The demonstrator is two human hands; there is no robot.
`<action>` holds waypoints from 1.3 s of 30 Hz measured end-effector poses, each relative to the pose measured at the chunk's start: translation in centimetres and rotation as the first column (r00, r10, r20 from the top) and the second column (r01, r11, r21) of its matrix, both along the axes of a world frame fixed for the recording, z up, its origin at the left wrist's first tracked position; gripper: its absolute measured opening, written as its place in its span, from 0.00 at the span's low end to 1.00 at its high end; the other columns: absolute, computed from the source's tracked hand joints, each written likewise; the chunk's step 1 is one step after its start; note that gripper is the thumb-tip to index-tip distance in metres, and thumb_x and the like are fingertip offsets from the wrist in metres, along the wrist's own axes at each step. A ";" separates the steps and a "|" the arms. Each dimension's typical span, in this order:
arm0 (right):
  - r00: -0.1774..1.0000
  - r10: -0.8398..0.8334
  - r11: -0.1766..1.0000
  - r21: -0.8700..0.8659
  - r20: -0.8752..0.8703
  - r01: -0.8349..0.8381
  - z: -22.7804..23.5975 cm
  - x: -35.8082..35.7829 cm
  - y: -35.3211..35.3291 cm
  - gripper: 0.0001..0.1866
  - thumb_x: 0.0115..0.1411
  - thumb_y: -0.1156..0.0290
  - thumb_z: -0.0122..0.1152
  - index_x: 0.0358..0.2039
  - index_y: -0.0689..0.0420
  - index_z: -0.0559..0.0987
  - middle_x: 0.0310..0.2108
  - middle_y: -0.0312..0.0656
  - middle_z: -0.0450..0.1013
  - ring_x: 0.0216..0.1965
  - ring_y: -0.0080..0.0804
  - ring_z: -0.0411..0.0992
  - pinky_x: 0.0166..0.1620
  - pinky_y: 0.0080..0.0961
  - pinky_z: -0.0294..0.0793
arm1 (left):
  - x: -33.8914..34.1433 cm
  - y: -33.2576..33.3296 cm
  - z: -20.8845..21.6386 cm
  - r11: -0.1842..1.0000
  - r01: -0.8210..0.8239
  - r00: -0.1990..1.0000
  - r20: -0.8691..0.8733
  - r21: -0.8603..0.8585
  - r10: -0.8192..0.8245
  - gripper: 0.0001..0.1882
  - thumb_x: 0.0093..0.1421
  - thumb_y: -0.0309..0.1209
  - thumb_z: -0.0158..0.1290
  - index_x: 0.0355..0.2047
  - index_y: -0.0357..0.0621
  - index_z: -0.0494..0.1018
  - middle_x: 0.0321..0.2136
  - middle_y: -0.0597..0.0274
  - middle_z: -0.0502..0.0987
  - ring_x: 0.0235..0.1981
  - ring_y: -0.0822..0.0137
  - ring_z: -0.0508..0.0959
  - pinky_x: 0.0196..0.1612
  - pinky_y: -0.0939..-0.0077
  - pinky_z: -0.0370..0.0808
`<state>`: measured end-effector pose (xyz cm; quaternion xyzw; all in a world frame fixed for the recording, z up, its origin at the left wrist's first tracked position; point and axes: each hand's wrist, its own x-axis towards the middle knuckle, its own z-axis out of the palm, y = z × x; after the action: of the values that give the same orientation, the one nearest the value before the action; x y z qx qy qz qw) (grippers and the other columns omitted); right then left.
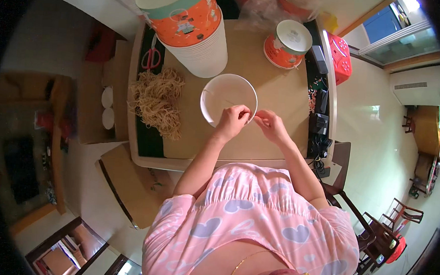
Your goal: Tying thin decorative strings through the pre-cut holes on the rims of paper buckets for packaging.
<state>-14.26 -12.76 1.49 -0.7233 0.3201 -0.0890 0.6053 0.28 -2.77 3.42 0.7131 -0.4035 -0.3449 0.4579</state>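
A white paper bucket (222, 94) stands with its mouth toward me on the brown board that covers the table. My left hand (235, 121) reaches over its near right side, fingers closed at the rim. Just outside the same part of the rim, my right hand (270, 125) is closed in a pinch; whatever lies between its fingertips is too small to tell. A thin pale strand shows inside the bucket near its left wall. To the left lies a loose heap of beige strings (157, 102).
A tall stack of nested orange-and-white paper buckets (193, 36) rises behind the strings, beside red-handled scissors (151, 59). Finished-looking orange buckets (287, 44) stand at the back right. Black adapters and cables (319, 124) line the right edge. An open cardboard box (102, 96) is at left.
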 end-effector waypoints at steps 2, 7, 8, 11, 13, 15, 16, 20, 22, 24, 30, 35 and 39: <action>0.974 -0.167 0.903 -0.373 0.154 0.214 0.2 -0.2 -0.5 0.06 0.55 0.74 0.59 0.34 0.59 0.77 0.29 0.43 0.71 0.29 0.33 0.72 0.33 0.25 0.73 | 0.1 0.0 -0.3 0.999 -0.036 0.999 -0.016 0.002 0.036 0.05 0.55 0.24 0.52 0.30 0.36 0.75 0.24 0.55 0.78 0.25 0.65 0.79 0.29 0.73 0.74; 0.996 0.084 0.888 -0.453 -0.006 -0.078 5.8 2.1 -1.3 0.06 0.53 0.73 0.61 0.33 0.56 0.77 0.37 0.41 0.70 0.30 0.36 0.72 0.34 0.28 0.73 | 0.5 0.0 -0.2 0.994 -0.086 0.996 0.020 -0.063 0.088 0.05 0.56 0.24 0.52 0.31 0.36 0.75 0.25 0.54 0.79 0.27 0.65 0.80 0.31 0.75 0.75; 0.990 0.138 0.861 -0.490 -0.041 -0.140 5.5 2.4 -1.5 0.06 0.53 0.73 0.61 0.33 0.56 0.78 0.36 0.41 0.70 0.30 0.36 0.72 0.34 0.28 0.73 | 0.5 0.0 0.1 0.994 -0.091 0.996 0.020 -0.068 0.092 0.05 0.56 0.24 0.52 0.31 0.36 0.75 0.25 0.54 0.79 0.27 0.65 0.80 0.31 0.75 0.75; 0.977 0.199 0.784 -0.586 -0.076 -0.205 3.8 3.0 -2.7 0.06 0.52 0.73 0.62 0.31 0.57 0.78 0.32 0.40 0.71 0.27 0.30 0.70 0.31 0.27 0.71 | 1.0 -0.3 1.0 0.975 -0.183 0.982 0.030 -0.122 0.188 0.06 0.55 0.25 0.54 0.32 0.36 0.76 0.26 0.53 0.79 0.29 0.63 0.81 0.32 0.74 0.76; 0.993 0.112 0.904 -0.412 -0.032 -0.115 4.2 3.5 -2.5 0.05 0.52 0.73 0.63 0.30 0.59 0.78 0.27 0.39 0.70 0.25 0.27 0.69 0.30 0.24 0.69 | 2.1 0.2 0.2 0.909 -0.350 0.917 0.114 -0.225 0.381 0.08 0.53 0.24 0.56 0.35 0.37 0.75 0.27 0.54 0.79 0.27 0.63 0.80 0.32 0.74 0.76; 0.996 0.089 0.927 -0.368 0.016 -0.077 3.8 3.4 -2.3 0.05 0.53 0.72 0.63 0.29 0.59 0.79 0.26 0.38 0.69 0.25 0.25 0.68 0.29 0.22 0.68 | 3.1 0.8 -0.6 0.901 -0.332 0.918 0.123 -0.280 0.377 0.10 0.52 0.23 0.57 0.37 0.37 0.75 0.28 0.55 0.78 0.27 0.65 0.79 0.32 0.76 0.76; 0.997 0.049 0.948 -0.316 0.062 -0.027 3.4 3.3 -2.2 0.05 0.54 0.72 0.63 0.29 0.58 0.79 0.25 0.37 0.69 0.25 0.22 0.67 0.29 0.20 0.67 | 2.9 1.2 0.8 0.952 -0.255 0.957 0.094 -0.172 0.273 0.11 0.52 0.23 0.57 0.37 0.37 0.76 0.29 0.55 0.78 0.29 0.68 0.79 0.33 0.77 0.76; 0.993 -0.030 0.994 -0.100 0.116 0.042 2.0 3.1 -1.2 0.06 0.55 0.71 0.63 0.29 0.60 0.79 0.23 0.31 0.68 0.25 0.17 0.65 0.28 0.16 0.64 | 1.1 0.0 -0.8 0.975 -0.113 0.925 -0.378 -0.190 0.033 0.09 0.53 0.23 0.57 0.35 0.35 0.77 0.26 0.64 0.79 0.28 0.76 0.77 0.34 0.81 0.74; 0.974 -0.155 0.976 0.176 0.165 0.126 1.7 3.1 -0.9 0.07 0.56 0.71 0.63 0.29 0.62 0.78 0.22 0.29 0.69 0.25 0.15 0.64 0.28 0.15 0.62 | 0.8 -0.5 -1.5 0.979 -0.118 0.892 -0.451 -0.167 0.030 0.07 0.53 0.24 0.57 0.33 0.35 0.78 0.25 0.66 0.79 0.27 0.79 0.75 0.32 0.83 0.73; 0.968 -0.161 0.979 0.158 0.191 0.132 1.8 2.9 -0.9 0.07 0.55 0.71 0.63 0.31 0.62 0.78 0.22 0.29 0.70 0.25 0.14 0.64 0.28 0.14 0.61 | 0.5 -0.3 -1.7 0.991 -0.095 0.879 -0.474 -0.095 0.039 0.06 0.54 0.25 0.58 0.32 0.36 0.78 0.26 0.67 0.79 0.28 0.79 0.75 0.33 0.84 0.73; 0.928 -0.234 0.972 0.088 0.289 0.218 3.4 1.9 -4.6 0.05 0.55 0.75 0.61 0.32 0.59 0.76 0.25 0.32 0.70 0.28 0.19 0.67 0.31 0.15 0.64 | 0.7 0.4 -1.0 0.991 -0.079 0.840 -0.543 -0.111 0.006 0.05 0.54 0.26 0.58 0.29 0.37 0.78 0.24 0.68 0.78 0.27 0.81 0.73 0.31 0.85 0.71; 0.909 0.417 0.814 -0.447 0.006 -0.370 9.2 3.1 -3.5 0.23 0.49 0.81 0.62 0.47 0.55 0.72 0.41 0.40 0.70 0.40 0.33 0.69 0.42 0.27 0.71 | 1.1 0.7 -1.2 0.996 -0.075 0.862 -0.505 -0.053 0.039 0.06 0.53 0.27 0.58 0.29 0.36 0.78 0.23 0.68 0.78 0.25 0.82 0.73 0.29 0.85 0.71; 0.871 0.491 0.657 -0.640 -0.038 -0.399 8.3 3.3 -4.8 0.09 0.49 0.80 0.61 0.34 0.59 0.75 0.29 0.42 0.71 0.33 0.40 0.70 0.36 0.31 0.72 | 1.0 0.4 -1.5 0.996 -0.054 0.855 -0.518 -0.067 0.011 0.07 0.53 0.28 0.59 0.28 0.36 0.78 0.23 0.68 0.78 0.25 0.82 0.73 0.29 0.86 0.71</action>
<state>-10.98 -17.56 9.79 -0.9308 0.0420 -0.0893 0.3519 1.30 -2.36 1.91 0.5823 -0.2671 -0.4995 0.5831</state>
